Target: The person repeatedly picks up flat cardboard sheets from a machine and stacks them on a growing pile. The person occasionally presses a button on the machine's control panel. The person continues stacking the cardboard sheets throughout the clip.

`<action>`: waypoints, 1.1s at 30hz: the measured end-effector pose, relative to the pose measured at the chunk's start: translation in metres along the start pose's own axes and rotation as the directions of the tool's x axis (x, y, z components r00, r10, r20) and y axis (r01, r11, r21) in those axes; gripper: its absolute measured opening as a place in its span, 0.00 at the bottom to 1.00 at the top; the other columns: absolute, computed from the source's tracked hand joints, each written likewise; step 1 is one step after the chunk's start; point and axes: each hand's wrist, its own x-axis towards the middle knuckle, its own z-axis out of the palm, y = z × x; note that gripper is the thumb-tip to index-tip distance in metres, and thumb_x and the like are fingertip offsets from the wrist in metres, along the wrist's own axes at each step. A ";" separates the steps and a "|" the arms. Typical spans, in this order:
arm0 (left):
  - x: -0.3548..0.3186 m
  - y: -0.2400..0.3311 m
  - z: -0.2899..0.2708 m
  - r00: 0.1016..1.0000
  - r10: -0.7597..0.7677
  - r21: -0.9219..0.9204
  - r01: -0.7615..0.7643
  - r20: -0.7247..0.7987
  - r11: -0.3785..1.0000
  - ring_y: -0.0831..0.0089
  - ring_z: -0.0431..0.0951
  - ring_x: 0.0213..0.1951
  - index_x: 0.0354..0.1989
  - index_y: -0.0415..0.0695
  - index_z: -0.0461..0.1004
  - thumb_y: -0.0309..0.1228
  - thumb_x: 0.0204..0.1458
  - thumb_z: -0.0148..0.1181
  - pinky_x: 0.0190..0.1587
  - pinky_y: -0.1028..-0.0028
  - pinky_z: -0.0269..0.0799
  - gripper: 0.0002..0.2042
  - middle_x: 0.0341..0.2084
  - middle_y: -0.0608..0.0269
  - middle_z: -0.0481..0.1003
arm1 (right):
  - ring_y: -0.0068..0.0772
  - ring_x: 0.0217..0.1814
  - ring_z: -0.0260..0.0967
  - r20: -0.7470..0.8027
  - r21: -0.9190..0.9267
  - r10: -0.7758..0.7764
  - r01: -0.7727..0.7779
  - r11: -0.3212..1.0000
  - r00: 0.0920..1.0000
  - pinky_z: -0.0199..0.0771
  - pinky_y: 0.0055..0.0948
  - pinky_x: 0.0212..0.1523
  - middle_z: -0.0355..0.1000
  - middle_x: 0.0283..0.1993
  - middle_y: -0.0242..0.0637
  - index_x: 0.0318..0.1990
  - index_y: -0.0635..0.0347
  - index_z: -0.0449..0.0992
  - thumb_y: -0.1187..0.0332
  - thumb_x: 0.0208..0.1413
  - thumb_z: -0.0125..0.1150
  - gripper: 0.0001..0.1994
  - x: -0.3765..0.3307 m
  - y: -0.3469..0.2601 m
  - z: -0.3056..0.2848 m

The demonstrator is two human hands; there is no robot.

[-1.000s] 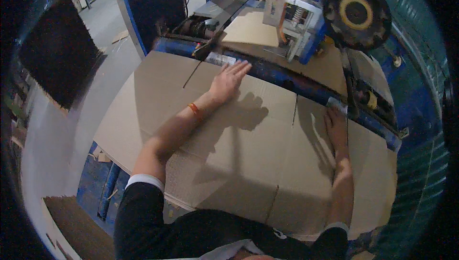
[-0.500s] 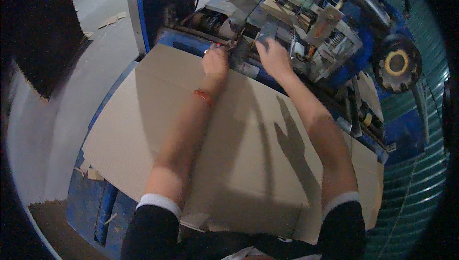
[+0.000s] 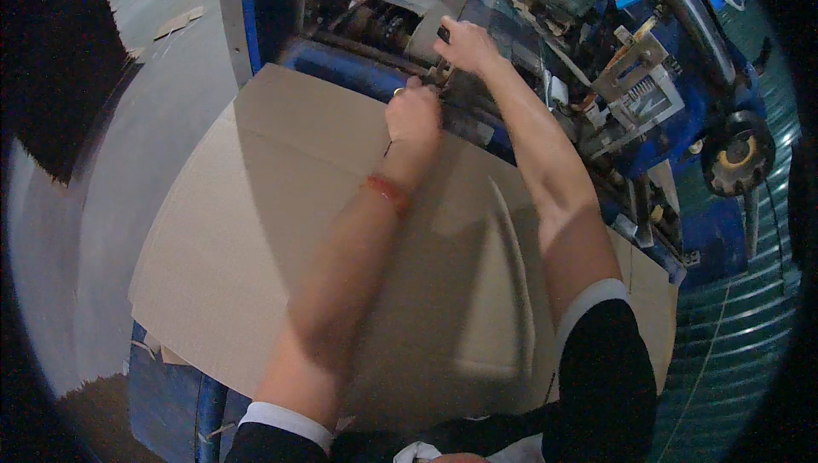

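A wide sheet of brown cardboard lies below my arms, its far edge against a blue machine. My left hand, with a red band at the wrist, is closed at a small metal part of the machine just beyond that edge. What its fingers hold is hidden. Farther off and slightly to the right, my right hand is over the machine, fingers curled round a small dark piece. Next to it are a grey metal plate and a roller.
The machine's blue front beam runs along the sheet's far side. At right stand a metal bracket with a spring and a black handwheel. A blue post rises at left, and a dark brown stack stands on the floor.
My right hand has moved away from me and to the left, over the machine. The left hand has shifted slightly right along the sheet's far edge. The view has shifted too.
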 end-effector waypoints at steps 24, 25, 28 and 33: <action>0.008 0.003 -0.003 0.996 0.022 0.049 -0.026 0.086 0.998 0.56 0.77 0.30 0.26 0.43 0.75 0.28 0.44 0.52 0.31 0.63 0.74 0.05 0.30 0.53 0.74 | 0.48 0.53 0.63 -0.020 0.195 -0.026 0.029 0.980 0.999 0.65 0.39 0.50 0.61 0.53 0.40 0.55 0.43 0.64 0.55 0.53 0.52 0.21 -0.024 0.008 -0.003; 0.007 0.003 -0.004 0.998 0.061 0.046 -0.062 0.031 0.997 0.57 0.77 0.30 0.26 0.43 0.75 0.28 0.44 0.52 0.31 0.63 0.74 0.06 0.29 0.53 0.74 | 0.48 0.53 0.63 -0.034 0.203 -0.046 0.052 0.978 0.998 0.65 0.39 0.50 0.61 0.54 0.40 0.55 0.43 0.64 0.55 0.53 0.52 0.21 -0.025 0.008 -0.002; 0.009 0.003 -0.004 0.995 0.104 0.069 -0.104 0.000 0.992 0.57 0.77 0.29 0.27 0.44 0.75 0.28 0.44 0.52 0.30 0.63 0.74 0.06 0.28 0.53 0.75 | 0.48 0.53 0.63 -0.060 0.227 -0.068 0.080 0.971 0.996 0.65 0.39 0.51 0.61 0.54 0.40 0.56 0.43 0.63 0.55 0.54 0.51 0.21 -0.030 0.005 -0.003; 0.009 0.001 -0.002 0.994 0.064 0.078 -0.071 0.092 0.994 0.58 0.77 0.29 0.27 0.45 0.75 0.28 0.44 0.52 0.30 0.63 0.75 0.06 0.26 0.54 0.75 | 0.48 0.52 0.63 -0.107 0.199 -0.051 0.071 0.977 0.993 0.65 0.39 0.51 0.61 0.54 0.44 0.56 0.43 0.64 0.55 0.54 0.51 0.21 -0.035 0.004 -0.016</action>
